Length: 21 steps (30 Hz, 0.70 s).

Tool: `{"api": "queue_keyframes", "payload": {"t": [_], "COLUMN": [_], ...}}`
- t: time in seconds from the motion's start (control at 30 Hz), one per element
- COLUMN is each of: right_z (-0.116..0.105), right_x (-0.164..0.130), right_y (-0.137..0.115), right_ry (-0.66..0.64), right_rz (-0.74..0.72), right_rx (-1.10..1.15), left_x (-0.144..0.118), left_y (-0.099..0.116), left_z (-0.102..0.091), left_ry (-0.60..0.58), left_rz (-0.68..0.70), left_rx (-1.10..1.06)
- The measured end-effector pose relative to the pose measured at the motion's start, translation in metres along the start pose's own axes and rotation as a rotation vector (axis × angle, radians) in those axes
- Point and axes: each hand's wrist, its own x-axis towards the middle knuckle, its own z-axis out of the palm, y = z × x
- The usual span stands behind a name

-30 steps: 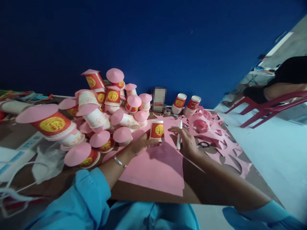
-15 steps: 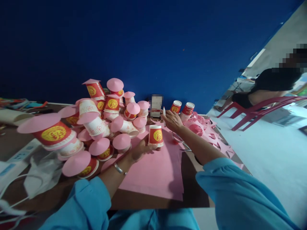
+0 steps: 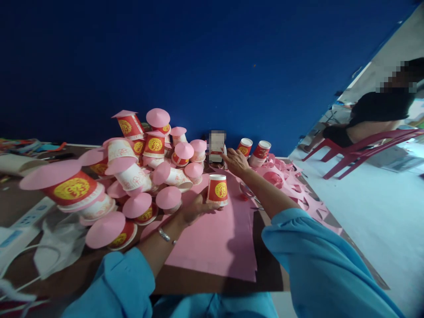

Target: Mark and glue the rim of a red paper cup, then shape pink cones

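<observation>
My left hand (image 3: 194, 209) is wrapped round the lower part of a red and white paper cup (image 3: 217, 191) with a yellow emblem, held bottom up above pink paper sheets (image 3: 212, 251). Further back, my right hand (image 3: 237, 162) has its fingers at a slim white bottle with a pointed nozzle (image 3: 225, 164), which looks like a glue bottle. The bottle is upright and partly hidden by the fingers. To the left, many upturned cups wear pink paper cones, such as this cone (image 3: 168, 197).
A phone (image 3: 217, 145) leans by the blue wall. Two bare cups (image 3: 260, 153) stand right of it, near pink paper scraps (image 3: 291, 181). A roll of clear tape (image 3: 245, 190) lies by the sheets. At left is a power strip (image 3: 24, 227); a person sits on a red chair (image 3: 361, 148).
My right hand has shifted slightly left and the bottle has come down, its nozzle now lower beside the phone. The left hand still holds the cup, nearly in the same place.
</observation>
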Motion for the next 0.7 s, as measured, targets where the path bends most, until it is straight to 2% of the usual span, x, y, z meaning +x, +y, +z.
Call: {"api": "queue_keyframes", "payload": {"t": [0.27,0.43,0.57,0.7], "right_z": [0.008,0.006,-0.004,-0.016], "right_x": [0.001,-0.005,-0.023,-0.052], "right_y": [-0.002,-0.003,-0.010,-0.022], "right_ry": [0.015,0.078,0.189,0.310], "right_rz": [-0.023,-0.021,0.012,0.048], "right_rx": [0.021,0.059,0.101,0.151], "left_x": [-0.001,0.001,0.002,0.001], "left_y": [0.004,0.000,-0.002,0.000], "left_z": [0.002,0.001,-0.001,0.000], "left_ry": [-0.023,-0.019,-0.005,-0.012], "left_rz": [-0.002,0.001,-0.015,0.010], "left_rx": [-0.037,-0.040,-0.039,-0.035]}}
